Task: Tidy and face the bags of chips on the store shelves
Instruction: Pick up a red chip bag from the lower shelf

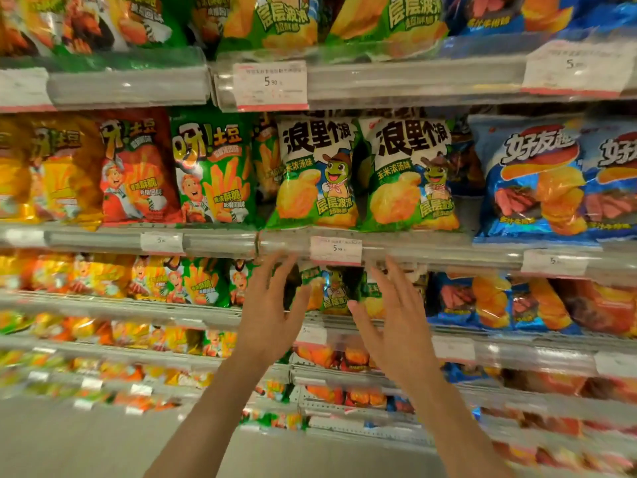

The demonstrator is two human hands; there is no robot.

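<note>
Two green-and-white chip bags with a cartoon frog stand upright side by side on the middle shelf, the left bag [315, 174] and the right bag [410, 175], both facing forward. More frog bags [332, 288] sit on the shelf below. My left hand [272, 305] and my right hand [396, 312] are raised in front of that lower shelf, just under the middle shelf's rail [413, 246]. Both palms face each other with fingers spread. Neither hand touches a bag.
Red, yellow and green fry-snack bags [213, 170] fill the shelf to the left, blue bags [537, 181] the right. Price tags [336, 250] hang on clear shelf rails. More bags line the top shelf [413, 77] and several lower shelves.
</note>
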